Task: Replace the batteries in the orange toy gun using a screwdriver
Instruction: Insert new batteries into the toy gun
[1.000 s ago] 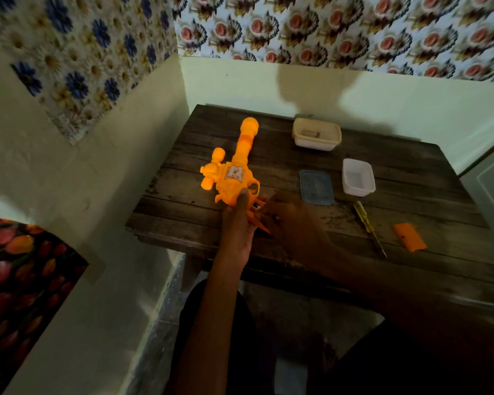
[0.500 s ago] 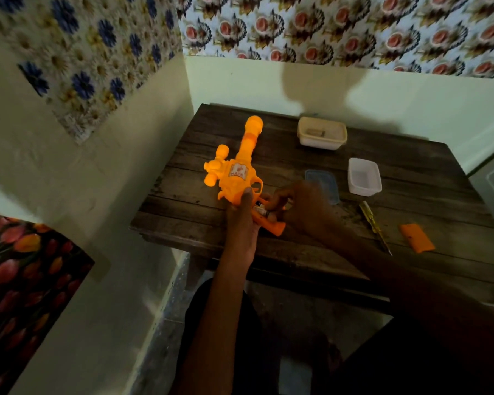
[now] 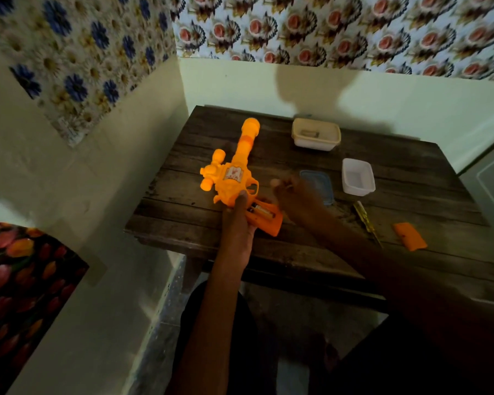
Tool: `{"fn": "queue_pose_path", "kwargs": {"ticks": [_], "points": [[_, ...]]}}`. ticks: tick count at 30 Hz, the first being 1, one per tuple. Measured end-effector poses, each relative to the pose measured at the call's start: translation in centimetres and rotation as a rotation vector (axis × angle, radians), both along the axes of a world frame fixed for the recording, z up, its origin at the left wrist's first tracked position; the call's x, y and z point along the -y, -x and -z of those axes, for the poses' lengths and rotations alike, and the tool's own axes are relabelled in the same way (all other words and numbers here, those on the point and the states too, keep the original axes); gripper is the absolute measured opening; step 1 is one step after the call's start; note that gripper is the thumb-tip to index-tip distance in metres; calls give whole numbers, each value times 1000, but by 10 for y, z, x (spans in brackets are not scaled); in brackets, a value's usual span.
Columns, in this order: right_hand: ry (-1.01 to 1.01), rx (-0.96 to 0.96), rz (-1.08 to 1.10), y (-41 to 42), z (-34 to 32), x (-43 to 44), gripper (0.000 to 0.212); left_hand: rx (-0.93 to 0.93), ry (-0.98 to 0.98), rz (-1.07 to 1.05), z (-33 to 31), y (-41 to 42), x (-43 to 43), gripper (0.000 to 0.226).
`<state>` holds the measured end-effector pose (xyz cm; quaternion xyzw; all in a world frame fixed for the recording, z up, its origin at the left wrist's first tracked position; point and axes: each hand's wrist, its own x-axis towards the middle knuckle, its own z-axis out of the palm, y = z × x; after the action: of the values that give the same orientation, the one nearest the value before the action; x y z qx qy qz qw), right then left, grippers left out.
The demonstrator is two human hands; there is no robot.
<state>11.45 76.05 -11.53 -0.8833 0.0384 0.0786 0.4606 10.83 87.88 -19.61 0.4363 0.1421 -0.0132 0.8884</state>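
Note:
The orange toy gun [image 3: 234, 178] lies on the dark wooden table [image 3: 411, 172], barrel pointing away from me. My left hand [image 3: 238, 220] grips its handle from the left. The handle's battery compartment is uncovered and a battery [image 3: 261, 214] shows inside. My right hand [image 3: 293, 195] hovers just right of the handle, blurred, fingers curled; whether it holds anything is unclear. The yellow screwdriver [image 3: 365, 220] lies on the table to the right. The loose orange battery cover [image 3: 410, 236] rests beyond it.
A beige tub [image 3: 315, 134] with a small item inside stands at the back of the table. A white tub [image 3: 358, 176] and a blue lid [image 3: 320, 181] sit mid-table. Walls close in at the left and back.
My right hand has lifted off the gun's handle and moved up and right toward the blue lid, exposing the battery compartment. My left hand keeps its grip.

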Motion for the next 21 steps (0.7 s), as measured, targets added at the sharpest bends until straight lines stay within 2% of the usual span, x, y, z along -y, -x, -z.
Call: {"fn": "queue_pose_path", "kwargs": {"ticks": [2,3,5,6,11,16,19,21], "points": [[-423,-309,41,2,-9,15,11,-18,-6,-19,4,-3,0,45],[-577,-393,45,2,-13,22,18,-24,-15,-26,4,-3,1,47],[-686,-395,7,3,-16,30,26,-19,3,-20,3,-2,1,58],[-665,-350,-20,4,-16,31,25,-11,14,-16,2,-2,0,61],[-475,-245,-97,11,-18,24,27,-4,16,9,2,1,-1,44],[-422,-94,-119,19,-17,13,19,-6,-9,4,4,-1,-2,48],[-237,53,-168,19,-12,14,23,-10,6,11,4,-2,-2,45],[-205,110,-183,18,-12,14,21,-4,9,21,4,-2,-2,45]]}}
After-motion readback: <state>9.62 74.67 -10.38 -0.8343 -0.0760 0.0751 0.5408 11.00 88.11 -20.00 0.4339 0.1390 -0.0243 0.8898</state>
